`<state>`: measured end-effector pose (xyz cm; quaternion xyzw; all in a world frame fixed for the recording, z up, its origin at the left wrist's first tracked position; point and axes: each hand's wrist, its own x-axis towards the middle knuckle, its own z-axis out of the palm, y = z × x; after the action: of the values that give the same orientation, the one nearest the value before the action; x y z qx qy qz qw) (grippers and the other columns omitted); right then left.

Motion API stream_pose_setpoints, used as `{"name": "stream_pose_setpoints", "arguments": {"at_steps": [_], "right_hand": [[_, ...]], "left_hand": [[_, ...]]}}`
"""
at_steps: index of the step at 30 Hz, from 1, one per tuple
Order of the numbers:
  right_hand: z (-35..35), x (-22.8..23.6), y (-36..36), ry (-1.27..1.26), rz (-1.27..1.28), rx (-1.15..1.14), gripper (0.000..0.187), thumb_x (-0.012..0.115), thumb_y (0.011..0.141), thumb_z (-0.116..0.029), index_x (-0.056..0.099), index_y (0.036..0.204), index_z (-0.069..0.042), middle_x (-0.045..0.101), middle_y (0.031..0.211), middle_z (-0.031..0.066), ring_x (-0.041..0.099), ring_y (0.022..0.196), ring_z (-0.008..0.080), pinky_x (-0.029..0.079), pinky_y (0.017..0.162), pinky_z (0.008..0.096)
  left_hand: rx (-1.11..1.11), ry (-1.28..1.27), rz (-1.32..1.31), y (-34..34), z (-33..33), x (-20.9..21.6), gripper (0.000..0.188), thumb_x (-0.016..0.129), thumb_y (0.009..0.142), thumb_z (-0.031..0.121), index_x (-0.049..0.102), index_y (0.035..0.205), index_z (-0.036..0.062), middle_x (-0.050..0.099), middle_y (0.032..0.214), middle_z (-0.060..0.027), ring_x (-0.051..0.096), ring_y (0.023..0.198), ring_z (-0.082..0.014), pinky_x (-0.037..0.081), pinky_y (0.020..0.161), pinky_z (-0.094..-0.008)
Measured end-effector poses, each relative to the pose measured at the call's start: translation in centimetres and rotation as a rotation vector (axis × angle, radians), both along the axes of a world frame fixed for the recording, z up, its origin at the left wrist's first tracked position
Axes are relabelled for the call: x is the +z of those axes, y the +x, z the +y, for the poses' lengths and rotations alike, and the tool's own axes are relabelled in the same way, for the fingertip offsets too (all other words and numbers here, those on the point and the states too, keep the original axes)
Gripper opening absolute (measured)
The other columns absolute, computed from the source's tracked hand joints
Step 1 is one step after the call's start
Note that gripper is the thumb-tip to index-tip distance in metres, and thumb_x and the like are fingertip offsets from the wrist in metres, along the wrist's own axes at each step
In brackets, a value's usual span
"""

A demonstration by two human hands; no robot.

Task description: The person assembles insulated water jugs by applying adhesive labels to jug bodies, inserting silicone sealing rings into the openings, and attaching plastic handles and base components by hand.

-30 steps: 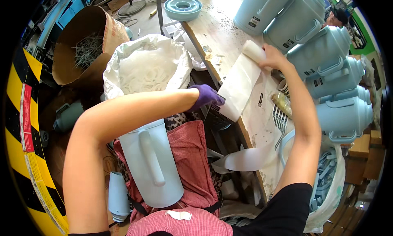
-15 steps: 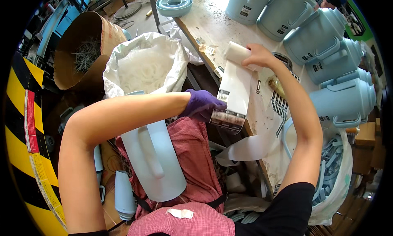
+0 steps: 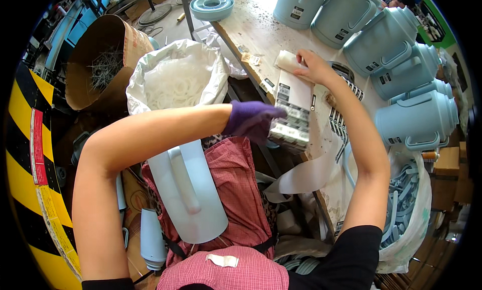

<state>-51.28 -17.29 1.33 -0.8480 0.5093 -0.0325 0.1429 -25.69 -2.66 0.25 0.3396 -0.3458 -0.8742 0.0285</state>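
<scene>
My right hand (image 3: 314, 69), bare, closes over a roll of labels (image 3: 286, 62) on the workbench. From the roll a white strip of labels (image 3: 296, 89), its near part printed black and grey, runs toward me past the bench edge. At the strip's left side, my left hand (image 3: 252, 120) in a purple glove pinches its near part; the fingertips are somewhat blurred. On my lap, over a red checked apron (image 3: 233, 174), lies a pale blue plastic jug body (image 3: 201, 199) with a handle.
Several blue jugs (image 3: 416, 116) with labels stand along the bench's right side. A white sack of translucent rings (image 3: 175, 84) and a carton of metal wires (image 3: 108, 69) are at left. A bag of blue handles (image 3: 401, 204) hangs at right. Loose backing strip (image 3: 306, 178) curls over the bench edge.
My left hand has moved slightly right and up with the strip, and more printed labels show along it. My right hand has shifted a little left on the roll.
</scene>
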Motion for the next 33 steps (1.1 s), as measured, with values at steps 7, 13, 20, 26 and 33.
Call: {"name": "stream_pose_setpoints", "arguments": {"at_steps": [7, 13, 20, 26, 33], "right_hand": [[0.5, 1.3, 1.4, 0.009, 0.011, 0.031, 0.042, 0.08, 0.084, -0.03, 0.058, 0.112, -0.008, 0.062, 0.114, 0.0155, 0.061, 0.106, 0.0348, 0.048, 0.093, 0.0423], [8.7, 0.3, 3.4, -0.2, -0.485, -0.167, 0.028, 0.073, 0.091, -0.03, 0.072, 0.108, -0.009, 0.064, 0.12, 0.0112, 0.059, 0.111, 0.0309, 0.046, 0.098, 0.0413], [10.5, -6.4, 4.5, -0.367, -0.373, -0.447, 0.031, 0.079, 0.084, -0.04, 0.077, 0.111, -0.024, 0.063, 0.124, 0.0008, 0.049, 0.123, 0.0292, 0.035, 0.108, 0.0483], [9.6, -5.9, 4.5, -0.367, -0.321, -0.524, 0.026, 0.08, 0.082, -0.039, 0.08, 0.103, -0.024, 0.066, 0.122, -0.0004, 0.053, 0.119, 0.029, 0.04, 0.104, 0.0463], [13.2, -4.8, 4.8, -0.456, -0.393, -0.407, 0.017, 0.079, 0.083, -0.03, 0.08, 0.09, -0.014, 0.077, 0.095, 0.0038, 0.072, 0.084, 0.0212, 0.054, 0.075, 0.0342]], "left_hand": [[-0.04, -0.288, -0.239, 1.7, -1.8, 4.5, 0.054, 0.057, 0.104, 0.041, 0.049, 0.145, 0.0064, 0.058, 0.14, -0.0242, 0.066, 0.117, -0.0322, 0.06, 0.091, -0.0429], [0.305, -1.24, -0.399, 15.1, 1.1, 7.9, 0.051, 0.063, 0.101, 0.035, 0.062, 0.136, -0.0021, 0.071, 0.125, -0.0165, 0.067, 0.111, -0.0204, 0.052, 0.099, -0.0336], [0.591, -0.94, -0.613, 25.8, 8.1, -4.0, 0.05, 0.059, 0.105, 0.03, 0.053, 0.141, -0.0037, 0.06, 0.137, -0.0154, 0.055, 0.127, -0.0204, 0.043, 0.108, -0.0322], [0.888, -0.791, -0.427, 23.9, 10.3, -3.2, 0.038, 0.062, 0.104, 0.025, 0.06, 0.131, -0.0017, 0.064, 0.118, -0.0067, 0.057, 0.108, -0.0128, 0.044, 0.099, -0.0261], [1.273, -1.048, -0.306, 22.8, 17.4, -2.6, 0.039, 0.063, 0.102, 0.018, 0.055, 0.136, 0.0004, 0.057, 0.134, -0.0107, 0.057, 0.113, -0.0151, 0.048, 0.098, -0.0298]]}}
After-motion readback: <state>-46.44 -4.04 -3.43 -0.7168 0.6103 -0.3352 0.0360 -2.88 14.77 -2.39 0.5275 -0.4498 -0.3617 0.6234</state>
